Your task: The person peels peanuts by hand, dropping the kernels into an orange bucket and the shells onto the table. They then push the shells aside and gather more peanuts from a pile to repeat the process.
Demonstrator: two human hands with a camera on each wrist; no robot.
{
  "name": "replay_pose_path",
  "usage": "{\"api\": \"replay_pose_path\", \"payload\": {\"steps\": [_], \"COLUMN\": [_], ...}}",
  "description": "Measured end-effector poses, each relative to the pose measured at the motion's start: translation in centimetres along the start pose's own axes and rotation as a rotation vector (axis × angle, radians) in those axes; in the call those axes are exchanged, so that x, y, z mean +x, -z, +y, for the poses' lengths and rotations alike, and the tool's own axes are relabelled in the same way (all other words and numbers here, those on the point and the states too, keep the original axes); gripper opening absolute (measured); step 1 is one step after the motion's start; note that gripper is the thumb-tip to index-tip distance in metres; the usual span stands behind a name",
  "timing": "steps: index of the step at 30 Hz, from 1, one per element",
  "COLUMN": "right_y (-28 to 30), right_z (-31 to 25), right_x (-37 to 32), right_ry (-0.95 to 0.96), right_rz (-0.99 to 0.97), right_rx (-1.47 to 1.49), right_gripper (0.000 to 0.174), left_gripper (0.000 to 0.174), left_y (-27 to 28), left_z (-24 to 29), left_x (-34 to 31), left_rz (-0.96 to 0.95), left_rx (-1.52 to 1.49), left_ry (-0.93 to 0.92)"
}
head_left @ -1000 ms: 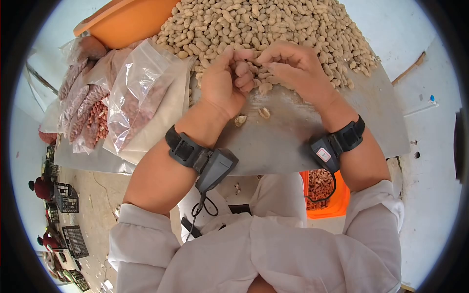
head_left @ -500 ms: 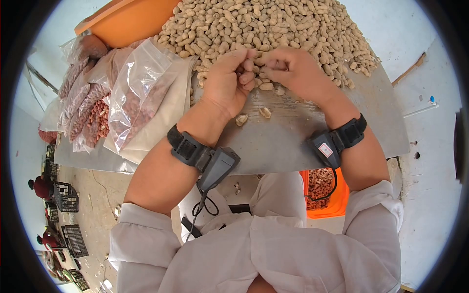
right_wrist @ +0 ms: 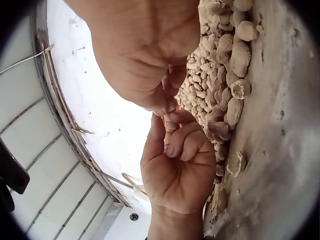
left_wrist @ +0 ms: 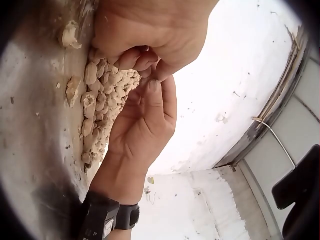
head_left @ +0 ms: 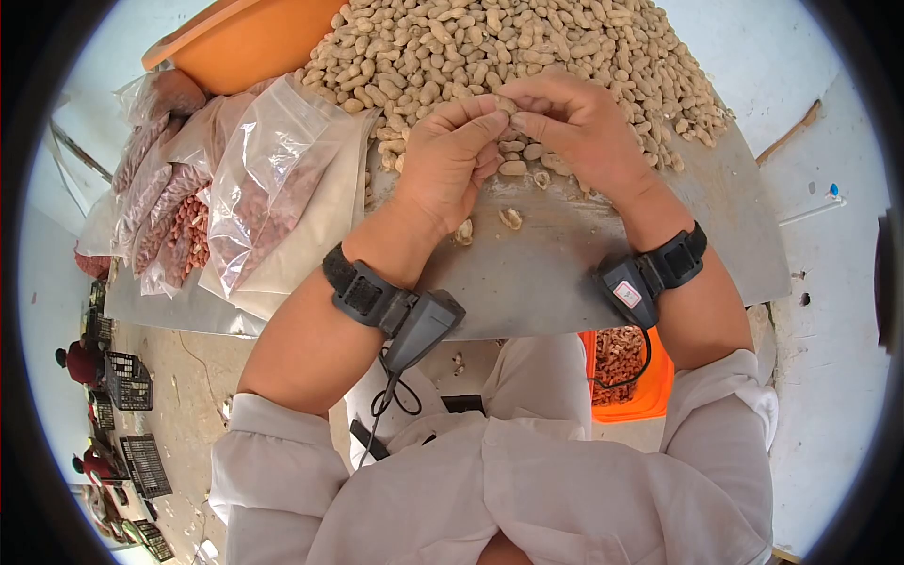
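Left hand [head_left: 443, 162]: thumb and forefinger closed, pinching a peanut [head_left: 506, 105]; whether its curled fingers hold more, cannot tell.
Right hand [head_left: 582, 127]: pinches the peanut's other side.
Peanut: between both hands' fingertips; likely light, stiff, brittle, best held by its ends.
Peanut pile [head_left: 527, 42]: twelve o'clock.
Split shell [head_left: 509, 218]: six o'clock.
Clear bag [head_left: 268, 193]: eight o'clock.

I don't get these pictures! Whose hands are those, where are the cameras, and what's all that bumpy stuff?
No robot here: just a person's bare left hand and bare right hand. The downward view comes from a camera on the head; the two sideways views come from boxy black wrist cameras. On the smooth grey table lie a big heap of bumpy tan peanuts, clear plastic bags of reddish nuts and broken pale shells. Both hands pinch a small brownish thing, probably a peanut; much of it is hidden.
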State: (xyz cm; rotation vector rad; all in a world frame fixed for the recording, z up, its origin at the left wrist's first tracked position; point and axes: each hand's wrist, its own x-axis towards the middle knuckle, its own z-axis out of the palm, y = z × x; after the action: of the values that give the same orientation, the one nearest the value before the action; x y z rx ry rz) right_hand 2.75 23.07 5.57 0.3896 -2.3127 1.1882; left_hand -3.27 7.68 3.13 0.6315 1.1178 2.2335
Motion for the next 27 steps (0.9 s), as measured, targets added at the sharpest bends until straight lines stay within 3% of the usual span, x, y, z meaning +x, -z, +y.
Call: {"api": "replay_pose_path", "payload": {"steps": [7,22,25,27], "right_y": [-0.3,-1.6,-1.6,-1.5], "right_z": [0.1,-0.8,-1.3,-1.3], "right_x": [-0.1,-0.4,-0.4,-0.4], "right_ry": [-0.089,-0.127,-0.248,-0.325], "right_rz": [-0.034,-0.045,-0.040,-0.006], "right_rx": [0.195,0.027,0.031,0.226], "right_gripper": [0.024,0.023,0.022,0.022], "left_gripper": [0.015,0.014,0.013,0.013], "left_y": [-0.3,-0.4,-0.5,0.3], "left_z": [0.1,-0.1,-0.2,-0.3], "left_x": [-0.1,-0.3,-0.3,0.1], "left_rz": [-0.010,0.023,0.065,0.007], "left_rx": [0.082,0.121,0.097,0.020], "left_ry": [-0.039,0.003,0.024,0.025]}}
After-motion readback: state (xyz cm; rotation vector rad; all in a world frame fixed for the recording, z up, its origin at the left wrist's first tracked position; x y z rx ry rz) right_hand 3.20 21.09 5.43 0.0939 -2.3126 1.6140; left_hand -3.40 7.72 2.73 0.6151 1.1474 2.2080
